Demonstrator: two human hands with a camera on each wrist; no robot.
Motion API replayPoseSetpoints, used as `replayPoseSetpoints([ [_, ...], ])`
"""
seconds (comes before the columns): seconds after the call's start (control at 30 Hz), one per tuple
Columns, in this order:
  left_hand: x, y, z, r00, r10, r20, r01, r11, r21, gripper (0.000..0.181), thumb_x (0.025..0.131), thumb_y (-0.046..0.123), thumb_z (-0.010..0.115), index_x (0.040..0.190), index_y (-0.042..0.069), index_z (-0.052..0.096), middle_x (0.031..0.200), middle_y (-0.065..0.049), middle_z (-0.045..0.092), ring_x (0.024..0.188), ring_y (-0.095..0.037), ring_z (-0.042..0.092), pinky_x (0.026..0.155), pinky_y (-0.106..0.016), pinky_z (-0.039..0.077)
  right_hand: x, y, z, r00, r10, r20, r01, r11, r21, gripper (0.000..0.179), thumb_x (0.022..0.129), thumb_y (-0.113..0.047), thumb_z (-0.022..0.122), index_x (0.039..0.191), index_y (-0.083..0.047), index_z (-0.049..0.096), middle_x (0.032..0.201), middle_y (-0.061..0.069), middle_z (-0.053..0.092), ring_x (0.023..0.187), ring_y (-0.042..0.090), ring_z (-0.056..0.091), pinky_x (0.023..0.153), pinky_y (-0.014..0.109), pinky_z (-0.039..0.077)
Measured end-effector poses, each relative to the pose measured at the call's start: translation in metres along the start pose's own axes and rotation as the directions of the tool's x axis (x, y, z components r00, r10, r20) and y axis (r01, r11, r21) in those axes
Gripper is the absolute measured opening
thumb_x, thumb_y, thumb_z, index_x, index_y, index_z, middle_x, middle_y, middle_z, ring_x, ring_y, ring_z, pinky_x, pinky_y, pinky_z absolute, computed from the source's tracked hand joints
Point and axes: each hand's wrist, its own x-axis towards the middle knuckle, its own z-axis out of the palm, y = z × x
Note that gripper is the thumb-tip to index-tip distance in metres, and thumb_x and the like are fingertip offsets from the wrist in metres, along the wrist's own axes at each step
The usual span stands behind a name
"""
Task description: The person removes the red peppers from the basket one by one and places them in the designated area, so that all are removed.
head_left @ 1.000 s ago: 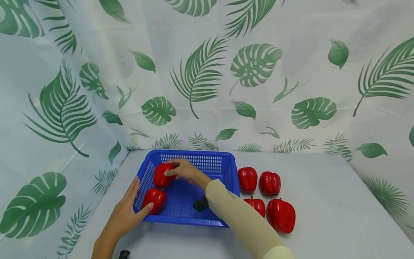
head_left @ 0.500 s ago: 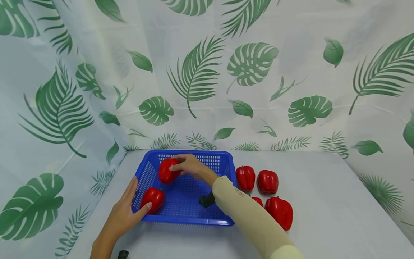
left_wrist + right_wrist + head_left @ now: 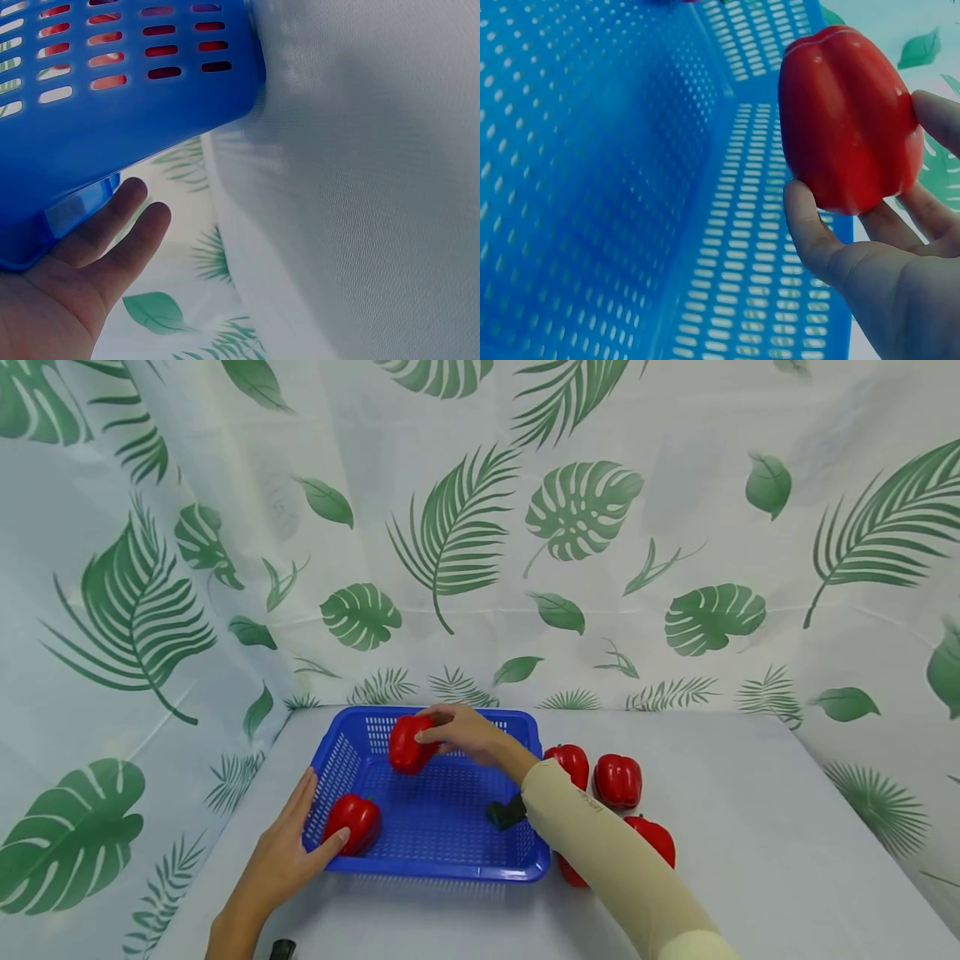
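My right hand (image 3: 467,732) holds a red bell pepper (image 3: 407,745) over the back part of a blue plastic basket (image 3: 435,867). The right wrist view shows the thumb and fingertips around the lower end of this pepper (image 3: 847,120), its lobed end facing up. A second red bell pepper (image 3: 354,824) lies in the basket's front left corner. My left hand (image 3: 288,852) rests at that corner, thumb over the front rim and fingers along the outside of the left wall. In the left wrist view, two fingers (image 3: 139,240) are straight and spread beside the basket wall.
Several red bell peppers (image 3: 618,779) stand on the white table (image 3: 750,843) right of the basket, some partly behind the right sleeve (image 3: 607,843). A dark device (image 3: 506,812) hangs by the right wrist. Leaf-printed sheets (image 3: 480,527) enclose the table's back and sides.
My right hand has lifted the pepper from the basket's left side and carried it right and toward the back. My left hand has stayed at the front left corner.
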Motion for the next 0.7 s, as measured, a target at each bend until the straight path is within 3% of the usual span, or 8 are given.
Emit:
replayPoseSetpoints([
  [0.3,0.001,-0.001,0.000,1.000,0.000,-0.003,0.000,1.000,-0.003,0.112,0.096,0.063,0.068,0.170,-0.001,0.014,0.176,-0.024,0.013,0.156,-0.055,0.021,0.112,-0.075,0.031,-0.015,-0.006,-0.023,1.000,-0.017,0.022,0.017,1.000,-0.002,0.051,0.099,-0.010,0.074,0.146,0.001,0.060,0.140,0.019,0.064,0.127,0.036,0.063,0.108,0.059,0.051],
  [0.53,0.000,-0.001,0.001,1.000,0.001,-0.010,-0.001,1.000,0.007,0.112,0.096,0.062,0.068,0.170,-0.002,0.014,0.176,-0.025,0.014,0.156,-0.055,0.022,0.111,-0.075,0.032,-0.027,-0.009,-0.045,0.999,-0.037,0.033,0.038,0.999,-0.027,0.051,0.099,-0.012,0.074,0.147,0.000,0.059,0.141,0.017,0.064,0.128,0.034,0.063,0.101,0.048,0.059],
  [0.7,0.000,0.000,0.001,1.000,-0.002,-0.009,0.002,1.000,0.009,0.112,0.095,0.062,0.069,0.170,-0.002,0.014,0.176,-0.025,0.015,0.156,-0.055,0.022,0.111,-0.075,0.032,-0.038,-0.012,-0.058,0.998,-0.056,0.038,0.058,0.997,-0.047,0.053,0.099,-0.012,0.074,0.149,-0.003,0.059,0.142,0.016,0.065,0.130,0.034,0.063,0.102,0.051,0.057],
])
